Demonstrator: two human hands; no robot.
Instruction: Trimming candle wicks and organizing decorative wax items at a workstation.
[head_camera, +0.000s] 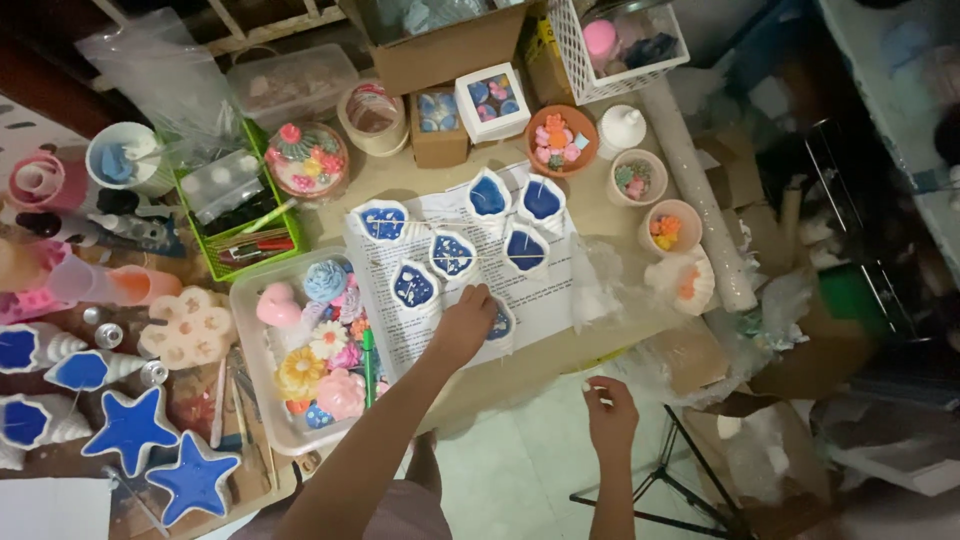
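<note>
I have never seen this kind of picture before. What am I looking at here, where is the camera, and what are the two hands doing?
There is no machine here: a person works with bare hands. The one picture comes from a camera worn on the person's head, looking down at a crowded craft table.

The left hand rests on a small white shell-shaped dish filled with blue. It lies on a printed paper sheet with six similar blue shell dishes. The right hand hovers below the table edge, fingers pinched; whether it holds anything is too small to tell.

Left of the sheet is a white tray of colourful flower shapes. Further left lie blue star shapes.
</note>
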